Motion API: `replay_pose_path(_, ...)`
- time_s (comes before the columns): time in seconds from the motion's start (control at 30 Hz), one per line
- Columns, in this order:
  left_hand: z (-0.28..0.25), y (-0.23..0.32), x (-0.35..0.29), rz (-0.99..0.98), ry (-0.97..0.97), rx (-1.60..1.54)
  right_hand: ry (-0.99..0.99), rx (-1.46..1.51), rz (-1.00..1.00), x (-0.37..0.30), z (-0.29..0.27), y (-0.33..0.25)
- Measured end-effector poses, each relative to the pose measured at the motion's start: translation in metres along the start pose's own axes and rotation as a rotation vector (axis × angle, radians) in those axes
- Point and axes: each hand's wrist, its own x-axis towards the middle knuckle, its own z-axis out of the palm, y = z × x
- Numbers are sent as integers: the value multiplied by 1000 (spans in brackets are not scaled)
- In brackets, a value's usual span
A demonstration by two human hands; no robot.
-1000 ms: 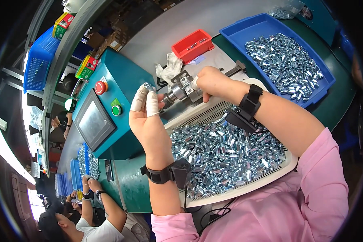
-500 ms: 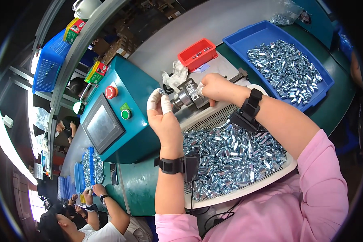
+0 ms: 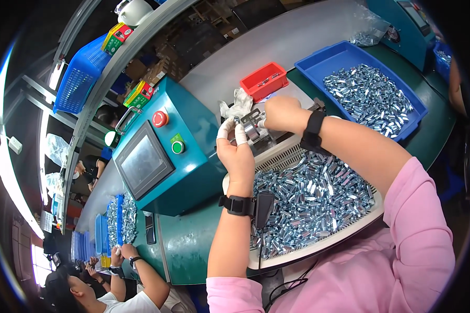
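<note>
White finger covers wrap the fingertips of my left hand (image 3: 235, 151). Pinched between its thumb and fingers is a small shiny metal piece (image 3: 237, 120), held at the left side of a metal clamping fixture (image 3: 255, 131). My right hand (image 3: 282, 113) is curled closed at the fixture's right side, a white-covered fingertip against it; what it grips is hidden. Just below both hands, a cream slotted basket (image 3: 292, 152) holds a heap of shiny metal hex sleeves (image 3: 313, 201).
A teal machine box (image 3: 193, 180) with screen and buttons stands left. Behind the fixture are a white glove (image 3: 241, 103) and a red bin (image 3: 263, 82) with a few parts. A blue tray (image 3: 318, 60) of metal parts lies right. Another person (image 3: 96, 292) works at lower left.
My left hand has moved right with the small metal piece, closer to the fixture and my right hand. My right hand stays at the fixture. The whole view has shifted slightly.
</note>
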Motion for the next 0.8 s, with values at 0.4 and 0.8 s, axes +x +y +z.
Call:
replay_pose_path(0.4,-4,-7,1,103,10,128,206,-399,428,1,-49,126)
replay_pose_path(0.8,0,-5,-4,42,-28,120,193,521,202,14,-22,34)
